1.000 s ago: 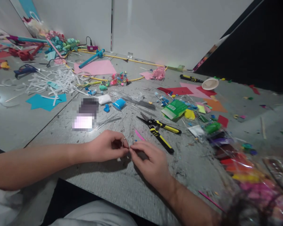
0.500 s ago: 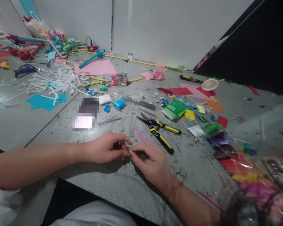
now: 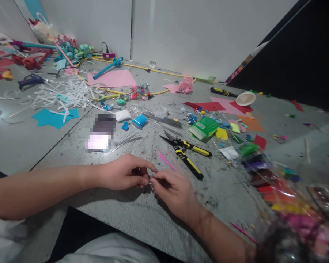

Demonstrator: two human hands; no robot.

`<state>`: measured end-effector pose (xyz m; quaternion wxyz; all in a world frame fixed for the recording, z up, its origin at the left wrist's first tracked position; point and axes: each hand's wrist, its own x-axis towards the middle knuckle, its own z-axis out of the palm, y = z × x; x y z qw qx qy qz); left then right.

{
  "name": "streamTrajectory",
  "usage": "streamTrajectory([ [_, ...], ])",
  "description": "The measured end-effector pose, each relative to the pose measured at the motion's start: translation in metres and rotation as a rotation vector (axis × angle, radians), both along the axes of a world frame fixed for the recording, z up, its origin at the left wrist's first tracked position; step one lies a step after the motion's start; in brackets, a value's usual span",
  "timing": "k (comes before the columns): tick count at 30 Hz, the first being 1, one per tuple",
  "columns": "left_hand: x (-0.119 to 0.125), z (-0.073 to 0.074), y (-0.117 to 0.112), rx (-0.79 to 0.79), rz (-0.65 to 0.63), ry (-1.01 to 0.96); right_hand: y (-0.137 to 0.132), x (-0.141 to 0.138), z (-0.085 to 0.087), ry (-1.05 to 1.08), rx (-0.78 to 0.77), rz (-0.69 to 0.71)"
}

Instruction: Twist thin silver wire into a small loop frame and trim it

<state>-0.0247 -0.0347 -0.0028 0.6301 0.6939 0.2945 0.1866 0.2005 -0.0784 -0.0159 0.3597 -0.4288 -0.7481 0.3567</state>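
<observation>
Close together above the table's near part, my left hand (image 3: 127, 172) and my right hand (image 3: 174, 188) pinch at a tiny shiny piece (image 3: 150, 183) between their fingertips. It is too small to name, and the fingers hide most of it. A ring sits on a finger of my left hand, whose index finger reaches over towards the right hand. Just beyond the right hand lie a pink plastic modelling knife (image 3: 166, 160) and black-and-yellow pliers-like shears (image 3: 182, 149) with their blades apart. Thin metal wires (image 3: 128, 140) are scattered beyond my left hand.
A blue clay packet (image 3: 139, 121) and a green packet (image 3: 204, 128) lie mid-table. White paper strips (image 3: 71, 91) heap up at the left. Coloured clay bags (image 3: 276, 190) crowd the right side. A white cup (image 3: 246, 98) lies tipped near the black-and-yellow cutter (image 3: 223, 91).
The fingertips have shifted slightly around the tiny piece, and my left index finger has stretched further over the right hand. The whole view has moved a little; the table items stay put.
</observation>
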Motion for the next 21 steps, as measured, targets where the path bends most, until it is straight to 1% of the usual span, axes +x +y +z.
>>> streamTrajectory([
  [5,-0.002,0.001,0.0,0.009,-0.031,-0.004,-0.001,0.001,-0.002,0.22,-0.52,0.019],
  [6,-0.002,0.001,0.0,0.014,-0.029,0.004,-0.001,0.001,-0.002,0.255,-0.592,0.018],
  [8,-0.002,0.001,0.0,0.029,-0.012,0.021,0.001,0.002,-0.003,0.283,-0.65,0.014],
  [9,-0.002,0.0,0.0,0.037,-0.002,0.027,0.002,0.002,-0.003,0.276,-0.629,0.014],
  [10,-0.001,-0.002,-0.001,0.043,0.012,0.026,0.003,0.002,-0.004,0.254,-0.572,0.011],
  [11,-0.001,-0.003,0.0,0.046,0.027,0.02,0.004,0.002,-0.004,0.218,-0.484,-0.001],
  [14,0.002,-0.01,0.0,0.015,0.079,-0.018,0.008,0.003,-0.006,0.079,-0.13,-0.066],
  [16,0.003,-0.013,0.002,-0.047,0.128,-0.04,0.009,0.003,-0.006,0.001,0.056,-0.087],
  [18,0.004,-0.015,0.004,-0.115,0.151,-0.041,0.008,0.003,-0.006,-0.045,0.163,-0.075],
  [21,0.005,-0.014,0.006,-0.2,0.131,-0.024,0.005,0.003,-0.005,-0.099,0.244,-0.043],
])
